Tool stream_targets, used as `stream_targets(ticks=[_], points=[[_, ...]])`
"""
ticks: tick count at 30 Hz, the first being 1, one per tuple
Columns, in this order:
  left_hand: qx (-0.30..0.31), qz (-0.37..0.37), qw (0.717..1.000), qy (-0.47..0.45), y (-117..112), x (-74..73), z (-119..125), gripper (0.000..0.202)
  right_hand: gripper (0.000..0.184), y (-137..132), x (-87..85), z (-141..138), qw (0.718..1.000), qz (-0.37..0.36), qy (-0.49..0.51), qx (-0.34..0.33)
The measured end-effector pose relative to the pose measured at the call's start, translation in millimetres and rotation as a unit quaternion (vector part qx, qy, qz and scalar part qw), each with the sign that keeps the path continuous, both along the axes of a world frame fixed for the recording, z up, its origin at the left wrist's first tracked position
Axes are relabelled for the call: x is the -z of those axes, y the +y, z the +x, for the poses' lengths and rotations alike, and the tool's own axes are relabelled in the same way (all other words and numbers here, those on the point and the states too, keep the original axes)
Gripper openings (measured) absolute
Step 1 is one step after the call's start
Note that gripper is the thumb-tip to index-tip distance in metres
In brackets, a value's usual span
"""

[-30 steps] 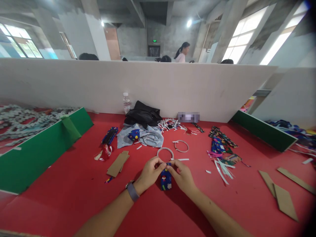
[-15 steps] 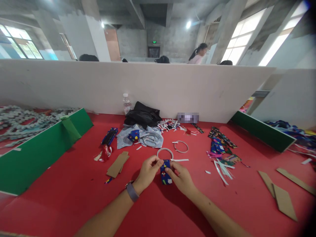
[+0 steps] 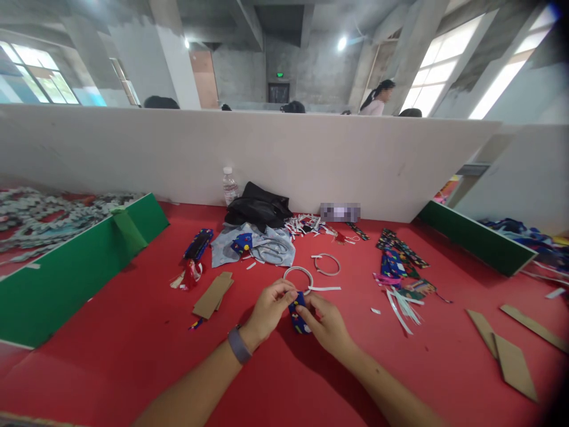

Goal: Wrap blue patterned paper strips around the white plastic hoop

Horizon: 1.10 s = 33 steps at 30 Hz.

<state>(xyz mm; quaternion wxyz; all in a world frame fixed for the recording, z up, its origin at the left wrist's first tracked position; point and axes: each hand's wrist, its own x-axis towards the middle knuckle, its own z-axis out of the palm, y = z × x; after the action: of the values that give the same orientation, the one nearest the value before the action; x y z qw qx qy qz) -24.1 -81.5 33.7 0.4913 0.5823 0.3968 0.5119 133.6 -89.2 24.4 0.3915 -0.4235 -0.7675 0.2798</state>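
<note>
Between my hands is a small blue patterned fabric piece (image 3: 299, 317), held just above the red tabletop. My left hand (image 3: 272, 308) pinches its upper left edge with thumb and forefinger. My right hand (image 3: 325, 320) grips its right side, the thumb lying across the front. Right behind it lies a roll of white tape (image 3: 299, 268) with a loose white strip (image 3: 326, 289) reaching to the right. A second thin tape ring (image 3: 328, 256) rests a little farther back. Fingers cover the top edge of the fabric.
Brown cardboard pieces (image 3: 212, 295) lie on the left, more cardboard (image 3: 514, 366) at the right. A black bag (image 3: 258, 207) and grey cloth (image 3: 267, 252) sit behind, near a bottle (image 3: 230, 188). Patterned strips (image 3: 393, 261) lie right. Green dividers (image 3: 80, 279) and a white partition (image 3: 249, 148) border the table.
The fabric piece has tilted and turned slightly, showing less of its front. Both hands keep hold of it. A person beyond the partition has moved right.
</note>
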Motion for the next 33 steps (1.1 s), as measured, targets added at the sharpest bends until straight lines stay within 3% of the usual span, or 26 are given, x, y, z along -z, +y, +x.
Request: stream_targets(ticks=[3,5,10,16,19,22,28,33], points=[[-0.006,0.004,1.000,-0.008,-0.6,-1.5,-0.4,0.025,0.025,1.9,0.7,0.8,0.997,-0.061,0.039,-0.028],[-0.013,-0.002,0.999,-0.030,0.3,-0.5,-1.0,0.025,0.030,2.7,2.3,1.2,0.983,-0.138,0.103,-0.070],[-0.015,-0.068,0.990,-0.124,4.4,6.2,-2.7,0.026,0.045,0.5,5.3,1.1,0.873,-0.375,0.255,-0.181],[0.012,-0.151,0.968,-0.200,5.2,6.6,-2.2,0.033,0.039,1.2,-1.4,7.7,0.794,-0.472,0.317,-0.215],[0.010,-0.163,0.961,-0.222,5.7,7.0,-1.9,0.033,0.044,2.8,-2.3,11.2,0.770,-0.504,0.308,-0.241],[0.009,-0.162,0.963,-0.214,7.3,9.5,-2.2,0.033,0.047,4.6,-1.1,10.9,0.784,-0.492,0.303,-0.228],[0.025,-0.142,0.969,-0.200,5.1,6.4,-2.3,0.038,0.036,9.2,0.5,7.2,0.851,-0.405,0.282,-0.179],[0.032,-0.104,0.976,-0.187,-1.0,1.1,0.5,0.045,0.037,13.6,5.1,5.4,0.914,-0.322,0.210,-0.131]])
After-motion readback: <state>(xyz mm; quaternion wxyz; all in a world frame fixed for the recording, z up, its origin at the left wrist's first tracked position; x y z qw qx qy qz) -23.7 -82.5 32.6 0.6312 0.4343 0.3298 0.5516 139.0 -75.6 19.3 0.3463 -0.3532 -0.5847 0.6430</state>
